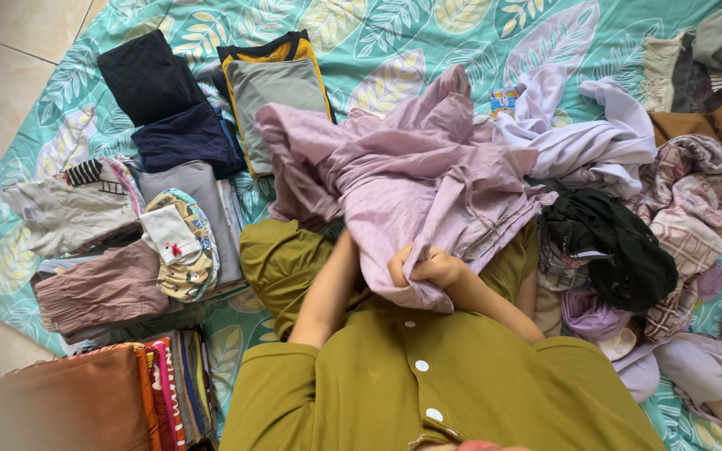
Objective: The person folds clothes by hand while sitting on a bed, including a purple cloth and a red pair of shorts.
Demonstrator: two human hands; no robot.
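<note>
Lilac garment (411, 184), perhaps two hands.

I sit on a teal leaf-print sheet (394, 33) spread over the tiled floor (2, 75). Folded clothes (169, 108) lie stacked at the frame's left; a loose heap of clothes (670, 217) fills the right.
</note>
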